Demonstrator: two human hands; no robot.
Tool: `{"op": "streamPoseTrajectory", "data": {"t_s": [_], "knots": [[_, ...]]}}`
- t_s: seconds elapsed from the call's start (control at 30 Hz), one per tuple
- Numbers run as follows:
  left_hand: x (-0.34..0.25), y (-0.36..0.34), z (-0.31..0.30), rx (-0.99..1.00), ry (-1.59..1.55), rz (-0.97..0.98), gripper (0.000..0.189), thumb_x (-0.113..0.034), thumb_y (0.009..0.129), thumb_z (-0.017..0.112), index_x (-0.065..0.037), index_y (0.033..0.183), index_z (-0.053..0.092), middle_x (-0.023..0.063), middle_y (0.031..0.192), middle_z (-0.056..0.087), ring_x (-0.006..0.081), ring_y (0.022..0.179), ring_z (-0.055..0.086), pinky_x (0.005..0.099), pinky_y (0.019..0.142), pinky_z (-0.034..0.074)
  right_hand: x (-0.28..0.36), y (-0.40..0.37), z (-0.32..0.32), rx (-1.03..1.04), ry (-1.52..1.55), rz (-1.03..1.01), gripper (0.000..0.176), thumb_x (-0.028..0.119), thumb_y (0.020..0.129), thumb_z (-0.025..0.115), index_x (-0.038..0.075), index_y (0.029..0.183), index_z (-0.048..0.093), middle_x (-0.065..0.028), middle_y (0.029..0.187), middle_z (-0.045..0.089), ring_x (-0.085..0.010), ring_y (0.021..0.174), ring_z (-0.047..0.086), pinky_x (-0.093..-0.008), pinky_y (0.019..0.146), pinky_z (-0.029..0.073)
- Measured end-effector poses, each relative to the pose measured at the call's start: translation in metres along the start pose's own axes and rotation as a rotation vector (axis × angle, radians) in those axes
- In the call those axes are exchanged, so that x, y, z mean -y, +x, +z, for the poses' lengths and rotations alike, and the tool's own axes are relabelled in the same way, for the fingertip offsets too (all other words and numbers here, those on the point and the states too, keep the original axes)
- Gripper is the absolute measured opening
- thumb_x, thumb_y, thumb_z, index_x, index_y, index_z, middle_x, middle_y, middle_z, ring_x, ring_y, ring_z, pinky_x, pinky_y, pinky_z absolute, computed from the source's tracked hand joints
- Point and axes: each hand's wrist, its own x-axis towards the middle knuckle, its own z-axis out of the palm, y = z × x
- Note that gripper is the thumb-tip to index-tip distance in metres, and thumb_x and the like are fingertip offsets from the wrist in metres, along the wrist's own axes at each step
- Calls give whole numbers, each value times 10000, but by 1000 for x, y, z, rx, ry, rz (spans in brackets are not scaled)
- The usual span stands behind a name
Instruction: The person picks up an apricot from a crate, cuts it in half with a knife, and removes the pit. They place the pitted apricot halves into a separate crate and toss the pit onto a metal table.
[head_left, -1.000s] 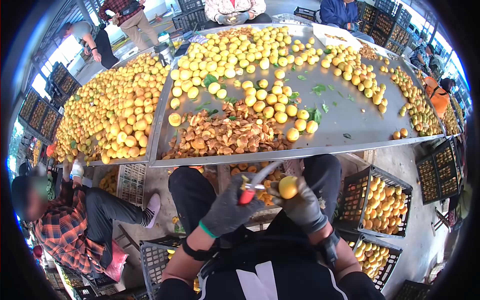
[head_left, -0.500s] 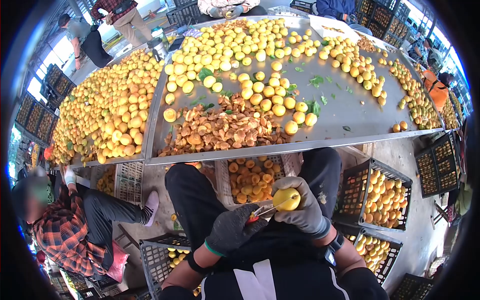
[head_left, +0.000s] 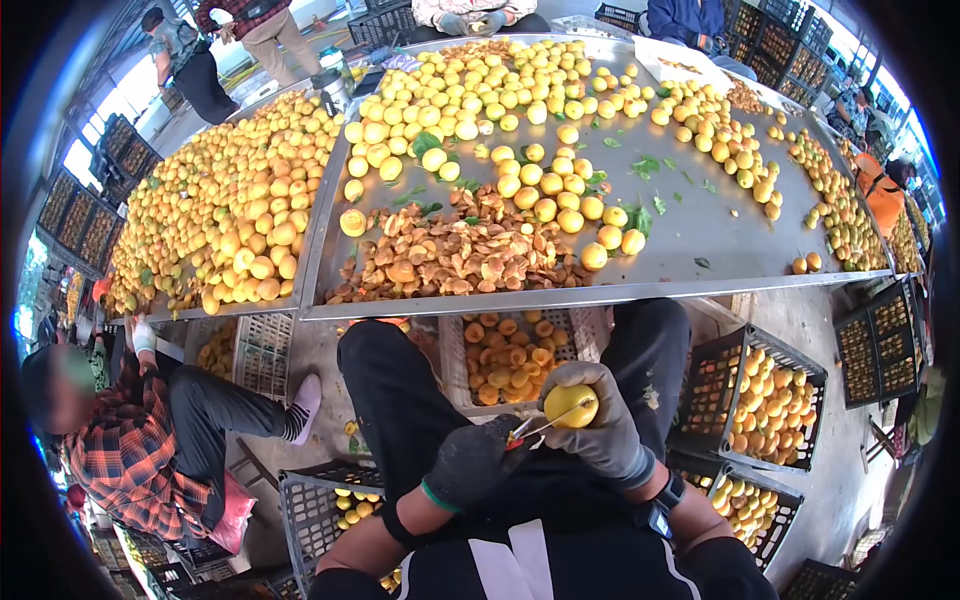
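Two hands in view: contents? (desk)

Right hand, grey glove, fingers curled shut around one apricot: round, smooth, plain yellow. I see it held over the lap, just this side of the white crate of halved fruit between the knees. Left hand, darker glove, fisted on a small knife by its red handle. (operator)

Knife axis? (desk)

Long axis runs lower left to upper right; I log the thin blade's tip lying against the apricot's skin. (operator)
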Motion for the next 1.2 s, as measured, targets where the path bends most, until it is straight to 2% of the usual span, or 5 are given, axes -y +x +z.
{"op": "streamPoseTrajectory", "data": {"t_s": [0.53,0.7,0.9,1.07,1.2], "knots": [[27,18,20,86,-118,-2,356,-196,787,645,-45,1102,579,199,743,618,356,689,619,444,596,478,-4,10,4,-41,105,103,568,-34,693,754,91,1147,435,-42,1030,499,-121,905,520,-246,801,454],[22,31,19,5,-113,-66,300,-211,815,629,-44,1055,562,212,733,606,401,682,601,469,581,473,-20,19,-7,-173,-501,-174,572,-106,712,696,60,1177,407,-92,1144,509,-234,1076,560,-313,868,507],[18,35,27,3,-51,-22,374,-275,843,617,-9,1096,546,224,753,611,397,697,604,474,588,478,-17,21,-1,-112,472,-1,439,151,926,534,26,1309,362,-157,1238,517,-205,1058,553,-343,991,397],[19,37,22,-39,10,15,422,-293,848,615,24,1114,536,250,782,606,391,745,608,464,627,480,-9,17,-7,-168,-326,-59,450,198,923,557,17,1298,388,-126,1223,534,-200,1059,548,-341,997,377],[14,38,34,-60,-141,-6,441,-297,855,603,46,1122,531,263,776,603,380,748,615,460,635,484,-25,18,-12,-190,-143,-72,443,209,913,581,12,1276,421,-92,1182,549,-178,1045,547,-310,953,412]]}}
